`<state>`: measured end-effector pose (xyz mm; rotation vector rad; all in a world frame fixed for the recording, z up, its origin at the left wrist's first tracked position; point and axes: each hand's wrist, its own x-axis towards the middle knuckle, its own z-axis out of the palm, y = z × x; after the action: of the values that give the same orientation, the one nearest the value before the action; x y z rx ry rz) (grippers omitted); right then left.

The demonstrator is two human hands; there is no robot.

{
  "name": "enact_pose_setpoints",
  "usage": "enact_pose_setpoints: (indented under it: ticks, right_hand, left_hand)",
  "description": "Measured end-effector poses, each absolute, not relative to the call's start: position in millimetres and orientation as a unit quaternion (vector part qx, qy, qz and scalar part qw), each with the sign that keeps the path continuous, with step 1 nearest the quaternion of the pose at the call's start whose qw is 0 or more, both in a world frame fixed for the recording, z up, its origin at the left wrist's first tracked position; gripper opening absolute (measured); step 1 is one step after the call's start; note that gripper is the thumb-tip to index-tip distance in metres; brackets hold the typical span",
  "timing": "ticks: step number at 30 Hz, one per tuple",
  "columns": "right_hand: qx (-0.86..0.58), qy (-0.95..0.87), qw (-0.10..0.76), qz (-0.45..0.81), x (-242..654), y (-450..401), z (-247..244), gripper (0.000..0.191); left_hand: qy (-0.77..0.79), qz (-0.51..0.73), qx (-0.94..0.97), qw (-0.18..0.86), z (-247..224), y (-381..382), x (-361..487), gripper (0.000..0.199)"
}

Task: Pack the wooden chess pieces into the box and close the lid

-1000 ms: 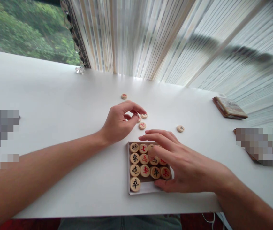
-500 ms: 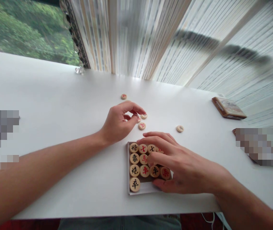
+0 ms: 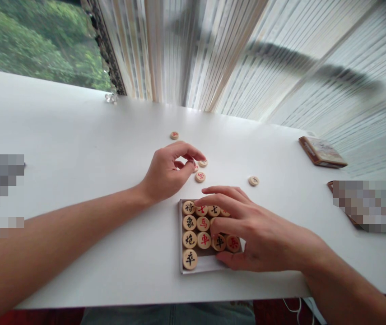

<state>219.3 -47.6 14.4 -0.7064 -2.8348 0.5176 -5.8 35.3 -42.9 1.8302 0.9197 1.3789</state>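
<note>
My left hand (image 3: 172, 169) is over the white table with its fingers curved and the index finger and thumb apart. Its index fingertip is at a black-marked xiangqi piece (image 3: 204, 163), and the thumb partly covers a red-marked piece (image 3: 196, 168). Another red piece (image 3: 200, 177) lies just below them. My right hand (image 3: 247, 225) spreads over a shallow box (image 3: 209, 263), fingers apart, and hides part of it. Rows of round wooden pieces fill much of this box, among them a black one (image 3: 190, 259) in the bottom left corner. Beside that piece, bare box floor shows.
One red piece (image 3: 174, 135) lies farther back, and a black piece (image 3: 253, 180) to the right. A brown box (image 3: 323, 152) rests near the right back edge, with a blurred-out object (image 3: 365, 205) in front of it. Curtains (image 3: 193, 54) hang behind the table.
The view has shifted very slightly. Both hands keep nearly the same place and shape, and the pieces stay where they were.
</note>
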Motion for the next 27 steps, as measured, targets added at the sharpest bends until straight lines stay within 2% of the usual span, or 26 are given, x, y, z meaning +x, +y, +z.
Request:
enact_pose_setpoints:
  ticks: [9, 27]
  right_hand:
    - [-0.237, -0.954, 0.082, 0.167, 218.9, -47.8, 14.0, 0.010]
    - [-0.235, -0.955, 0.089, 0.160, 218.0, -47.3, 12.2, 0.013]
  left_hand:
    - [0.349, 0.527, 0.701, 0.331, -43.6, 35.7, -5.9, 0.022]
    - [0.351, 0.526, 0.700, 0.331, -43.2, 35.4, -5.9, 0.022]
